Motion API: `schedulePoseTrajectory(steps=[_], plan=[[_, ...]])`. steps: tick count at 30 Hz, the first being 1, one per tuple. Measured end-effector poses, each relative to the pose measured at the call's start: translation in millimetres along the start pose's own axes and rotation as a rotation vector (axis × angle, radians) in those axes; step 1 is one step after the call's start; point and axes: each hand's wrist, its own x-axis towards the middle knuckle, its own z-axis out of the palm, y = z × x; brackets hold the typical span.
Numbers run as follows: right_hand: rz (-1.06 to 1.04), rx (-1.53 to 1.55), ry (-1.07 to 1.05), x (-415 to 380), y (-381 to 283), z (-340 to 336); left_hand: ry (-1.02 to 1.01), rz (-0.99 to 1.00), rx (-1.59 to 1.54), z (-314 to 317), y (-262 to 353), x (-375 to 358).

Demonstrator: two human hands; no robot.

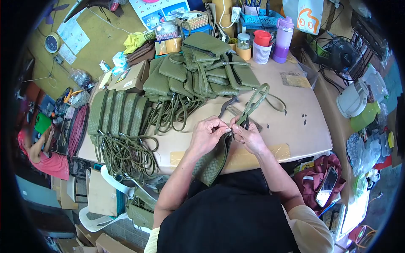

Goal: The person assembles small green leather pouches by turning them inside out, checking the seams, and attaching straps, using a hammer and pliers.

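Near the table's front edge, my left hand (pixel 208 134) pinches the top corner of a green woven pouch (pixel 211 162), which hangs over the edge toward my lap. My right hand (pixel 249 137) is closed beside it on the base of a green strap (pixel 254 103), whose loop rises and lies over the table. The fingertips of both hands nearly meet at the pouch's corner. A small dark tool seems to be between the fingers of my right hand, partly hidden. Behind my hands lie a dark curved handle (pixel 228 105) and a flat metal piece (pixel 233 110).
Green pouches (pixel 173 74) are piled at the table's back, with a row of more pouches (pixel 120 110) and tangled straps (pixel 124 154) at left. A purple bottle (pixel 283 40) and red cup (pixel 262 39) stand behind. Another person (pixel 42 154) sits far left.
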Motion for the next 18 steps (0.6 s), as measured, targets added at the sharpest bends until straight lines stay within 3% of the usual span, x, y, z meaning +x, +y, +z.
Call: schedulePoseTrajectory(steps=[6, 8, 11, 12, 15, 18], plan=[[-0.084, -0.018, -0.081, 2.2, -3.1, -0.1, 0.321, 0.161, 0.104, -2.4, 14.1, -3.1], [-0.106, -0.084, -0.07, 2.1, -13.5, 9.9, 0.328, 0.232, 0.234, -12.2, 17.6, -3.9], [-0.496, -0.4, -0.038, 13.5, -28.9, 30.3, 0.278, 0.153, 0.307, -32.9, 43.4, -4.6], [-0.498, -0.399, -0.046, 15.2, -38.1, 36.0, 0.238, -0.003, 0.168, -42.5, 65.8, -6.4], [-1.157, -1.203, -0.182, 12.2, -82.3, 64.5, 0.377, 0.098, -0.05, -62.4, 83.6, -9.6], [-1.167, -1.639, -0.204, 0.2, -91.2, 69.2, 0.484, 0.221, -0.3, -62.7, 72.2, -21.8]])
